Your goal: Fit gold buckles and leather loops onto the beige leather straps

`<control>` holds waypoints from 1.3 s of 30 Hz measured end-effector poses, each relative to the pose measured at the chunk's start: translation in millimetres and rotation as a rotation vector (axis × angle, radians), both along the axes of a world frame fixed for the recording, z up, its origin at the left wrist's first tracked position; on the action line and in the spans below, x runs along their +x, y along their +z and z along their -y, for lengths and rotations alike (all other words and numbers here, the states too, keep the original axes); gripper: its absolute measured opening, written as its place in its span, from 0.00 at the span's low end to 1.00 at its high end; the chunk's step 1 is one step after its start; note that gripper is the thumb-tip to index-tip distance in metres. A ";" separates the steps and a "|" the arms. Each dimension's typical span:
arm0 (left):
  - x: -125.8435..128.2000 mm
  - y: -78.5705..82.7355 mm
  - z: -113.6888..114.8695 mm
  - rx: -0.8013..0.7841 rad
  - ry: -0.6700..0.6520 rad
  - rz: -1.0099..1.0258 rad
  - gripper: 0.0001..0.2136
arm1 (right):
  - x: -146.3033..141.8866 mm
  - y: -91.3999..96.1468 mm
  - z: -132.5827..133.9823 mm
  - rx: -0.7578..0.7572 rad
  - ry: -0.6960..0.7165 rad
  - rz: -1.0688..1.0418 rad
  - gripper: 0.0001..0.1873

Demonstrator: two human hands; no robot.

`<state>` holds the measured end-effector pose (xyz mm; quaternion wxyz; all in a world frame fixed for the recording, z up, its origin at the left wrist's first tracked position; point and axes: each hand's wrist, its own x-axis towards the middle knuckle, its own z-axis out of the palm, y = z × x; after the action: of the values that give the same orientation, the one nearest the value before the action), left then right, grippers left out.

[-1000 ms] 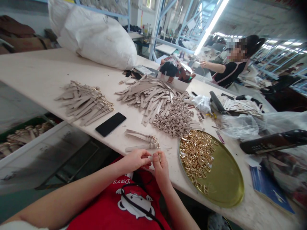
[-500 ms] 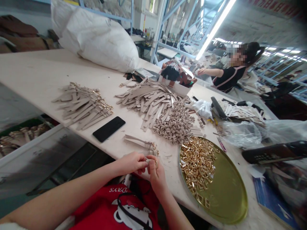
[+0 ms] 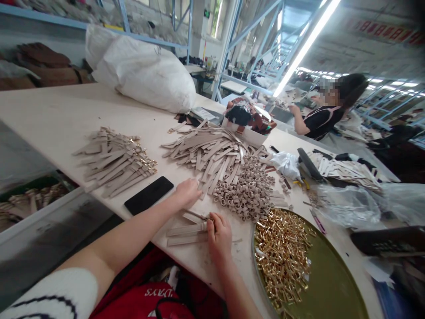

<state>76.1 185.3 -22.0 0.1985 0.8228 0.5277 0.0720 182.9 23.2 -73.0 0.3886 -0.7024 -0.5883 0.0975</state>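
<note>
My left hand (image 3: 188, 193) is at the near edge of a heap of beige straps (image 3: 212, 144). Its fingers are curled in against the strap ends, and what they grip is hidden. Closer to me, my right hand (image 3: 219, 235) has its thumb and fingers closed at the buckle end of a beige strap (image 3: 195, 214). A few finished-looking straps (image 3: 187, 230) lie flat beside it, their right ends under the hand. Small beige loops (image 3: 244, 188) are heaped just beyond, and a round tray (image 3: 335, 266) with gold metal buckles (image 3: 282, 257) stands to the right.
A black phone (image 3: 149, 195) lies left of my left forearm. Behind it is a pile of straps with gold buckles (image 3: 119, 161). A large white sack (image 3: 142, 66) rests at the back. Plastic bags (image 3: 345, 204) and a dark bottle (image 3: 388, 241) are at right. Another person (image 3: 327, 110) sits farther off.
My hands, together near the table edge before, are now apart. The left has reached forward to the strap heap; the right has come down over the straps in front of me.
</note>
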 end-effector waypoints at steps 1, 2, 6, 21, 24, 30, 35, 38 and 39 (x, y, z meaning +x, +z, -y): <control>3.5 -3.6 -5.9 -0.019 0.020 -0.008 0.11 | 0.8 0.1 -0.1 -0.003 -0.003 -0.015 0.16; 5.9 -6.9 -9.7 -0.038 0.033 -0.011 0.10 | 1.7 0.6 -0.4 -0.003 -0.002 -0.028 0.16; 3.0 -12.6 -9.1 -0.079 0.073 0.037 0.05 | 3.2 4.1 -1.6 0.014 -0.003 -0.065 0.15; -64.9 95.8 122.4 -0.358 0.102 0.973 0.09 | 56.8 17.5 -2.9 -0.053 -0.226 0.213 0.13; -55.5 66.6 156.7 -0.987 0.191 0.941 0.05 | 66.6 21.0 -10.6 -0.155 -0.206 0.364 0.09; -52.9 49.2 184.4 -1.474 0.297 1.114 0.18 | 69.4 18.7 -19.2 -0.305 -0.205 0.589 0.09; -55.5 61.3 179.8 -1.511 0.343 1.094 0.17 | 70.3 19.9 -22.1 -0.356 -0.220 0.670 0.08; -55.0 59.2 174.4 -1.528 0.337 1.095 0.17 | 70.3 22.9 -16.7 -0.363 -0.199 0.673 0.09; -54.7 57.3 172.5 -1.535 0.329 1.100 0.17 | 70.5 23.7 -13.1 -0.364 -0.187 0.667 0.09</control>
<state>21.3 12.9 35.3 0.8908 0.2351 0.3730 0.1098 253.4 36.3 -49.2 0.0526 -0.8036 -0.5888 -0.0692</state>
